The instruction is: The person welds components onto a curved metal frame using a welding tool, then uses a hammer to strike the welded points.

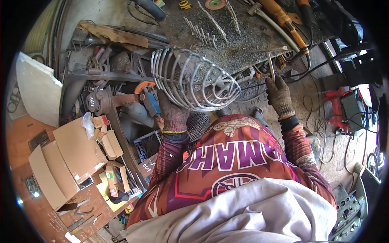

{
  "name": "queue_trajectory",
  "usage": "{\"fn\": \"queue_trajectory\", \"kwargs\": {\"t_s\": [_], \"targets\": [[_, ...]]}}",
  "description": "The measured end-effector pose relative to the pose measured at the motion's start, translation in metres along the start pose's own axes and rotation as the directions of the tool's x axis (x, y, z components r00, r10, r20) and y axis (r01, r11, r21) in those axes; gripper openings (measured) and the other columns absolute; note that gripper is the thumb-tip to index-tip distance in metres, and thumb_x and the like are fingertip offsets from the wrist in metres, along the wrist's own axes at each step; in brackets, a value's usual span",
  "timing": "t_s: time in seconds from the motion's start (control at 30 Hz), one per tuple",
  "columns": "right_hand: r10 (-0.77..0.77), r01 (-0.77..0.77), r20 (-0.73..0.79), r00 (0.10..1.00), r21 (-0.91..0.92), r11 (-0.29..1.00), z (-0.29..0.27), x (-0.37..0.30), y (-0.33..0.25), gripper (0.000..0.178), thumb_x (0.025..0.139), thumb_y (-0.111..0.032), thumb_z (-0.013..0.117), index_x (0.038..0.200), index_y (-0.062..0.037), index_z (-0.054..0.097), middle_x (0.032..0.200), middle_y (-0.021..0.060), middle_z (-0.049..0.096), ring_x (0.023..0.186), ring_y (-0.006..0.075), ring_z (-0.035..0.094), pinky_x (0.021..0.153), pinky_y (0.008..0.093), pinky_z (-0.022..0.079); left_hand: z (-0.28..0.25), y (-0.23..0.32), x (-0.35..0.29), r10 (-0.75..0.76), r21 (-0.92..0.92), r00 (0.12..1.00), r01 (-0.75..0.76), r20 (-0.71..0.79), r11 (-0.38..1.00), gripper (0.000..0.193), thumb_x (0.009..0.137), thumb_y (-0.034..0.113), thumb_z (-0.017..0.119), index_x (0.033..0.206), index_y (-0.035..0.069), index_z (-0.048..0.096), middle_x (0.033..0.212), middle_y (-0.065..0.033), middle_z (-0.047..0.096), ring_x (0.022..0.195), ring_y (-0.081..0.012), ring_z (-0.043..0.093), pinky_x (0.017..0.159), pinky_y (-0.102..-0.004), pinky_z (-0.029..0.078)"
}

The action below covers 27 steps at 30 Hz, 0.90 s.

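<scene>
A cone-shaped cage of bent metal rods (pixel 190 77) rests tilted at the bench's near edge, its narrow end to the right. My left hand (pixel 173 114), in a dirty knitted glove, is closed on its near left side, the fingers partly hidden by the rods. My right hand (pixel 279 97), also gloved, grips the handle of a chipping hammer (pixel 270 65). The hammer's thin head is raised at the edge of the bench, apart from the cage. Below the cage, beside my left wrist, sits a dark wire mesh piece (pixel 197 126).
Thin metal rods (pixel 211 22), a grinding disc (pixel 214 4), a claw hammer (pixel 273 25) and an orange power tool (pixel 283 22) lie on the dark bench (pixel 174 34). Cardboard boxes (pixel 77 150) stand at left. Cables trail across the floor near a red-framed machine (pixel 337 111) at right.
</scene>
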State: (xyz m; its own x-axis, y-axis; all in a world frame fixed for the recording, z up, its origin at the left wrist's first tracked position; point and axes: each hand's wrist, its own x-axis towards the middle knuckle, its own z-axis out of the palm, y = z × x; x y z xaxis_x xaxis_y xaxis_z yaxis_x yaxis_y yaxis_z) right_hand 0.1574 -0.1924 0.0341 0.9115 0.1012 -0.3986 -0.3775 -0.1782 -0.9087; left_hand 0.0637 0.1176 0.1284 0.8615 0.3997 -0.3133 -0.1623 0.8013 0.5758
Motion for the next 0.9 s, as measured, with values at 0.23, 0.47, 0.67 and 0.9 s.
{"fn": "queue_trajectory", "kwargs": {"t_s": [0.23, 0.47, 0.67, 0.9], "targets": [[0.026, -0.026, 0.026, 0.999, 0.0, 1.0, -0.004, 0.005, -0.002, 0.032, 0.095, -0.038, 0.06, 0.108, -0.0085, 0.06, 0.068, -0.0012, 0.052, 0.051, 0.0097, 0.047, 0.043, 0.0281, 0.038, 0.0, 0.014, -0.001, 0.132, 0.102, 0.99, -0.126, -0.057, 0.987, 0.029, 0.093, 0.032, 0.06, 0.115, 0.014, 0.058, 0.107, -0.0002, 0.062, 0.099, -0.0178, 0.061, 0.089, -0.037, 0.052], [-0.006, 0.008, 0.076, 0.997, -0.022, 1.0, -0.009, 0.011, -0.012, 0.031, 0.095, -0.037, 0.059, 0.101, -0.0063, 0.059, 0.069, 0.0004, 0.054, 0.052, 0.011, 0.049, 0.045, 0.029, 0.039, -0.015, 0.023, -0.004, 0.421, 0.337, 0.889, -0.346, -0.18, 0.876, 0.033, 0.094, 0.037, 0.056, 0.115, 0.011, 0.057, 0.105, -0.0045, 0.062, 0.093, -0.0208, 0.062, 0.076, -0.036, 0.056], [-0.011, -0.005, 0.136, 0.991, 0.116, 0.993, -0.017, 0.024, 0.0, 0.034, 0.096, -0.04, 0.056, 0.096, -0.0059, 0.058, 0.069, 0.0007, 0.054, 0.051, 0.0104, 0.049, 0.044, 0.028, 0.04, -0.026, 0.036, -0.006, 0.384, 0.41, 0.923, -0.354, 0.008, 0.841, 0.033, 0.083, 0.013, 0.066, 0.114, 0.011, 0.054, 0.09, 0.0, 0.057, 0.076, -0.0102, 0.059, 0.064, -0.0246, 0.054], [0.12, -0.187, 0.23, 0.966, 0.298, 0.936, -0.013, 0.016, -0.019, 0.031, 0.096, -0.038, 0.056, 0.094, -0.0078, 0.058, 0.066, -0.0003, 0.05, 0.046, 0.011, 0.045, 0.039, 0.0283, 0.039, -0.07, 0.024, 0.023, 0.441, 0.817, 0.844, -0.469, 0.304, 0.334, 0.035, 0.092, 0.028, 0.062, 0.115, 0.002, 0.057, 0.099, -0.0079, 0.061, 0.088, -0.0182, 0.061, 0.074, -0.0309, 0.051]]}}
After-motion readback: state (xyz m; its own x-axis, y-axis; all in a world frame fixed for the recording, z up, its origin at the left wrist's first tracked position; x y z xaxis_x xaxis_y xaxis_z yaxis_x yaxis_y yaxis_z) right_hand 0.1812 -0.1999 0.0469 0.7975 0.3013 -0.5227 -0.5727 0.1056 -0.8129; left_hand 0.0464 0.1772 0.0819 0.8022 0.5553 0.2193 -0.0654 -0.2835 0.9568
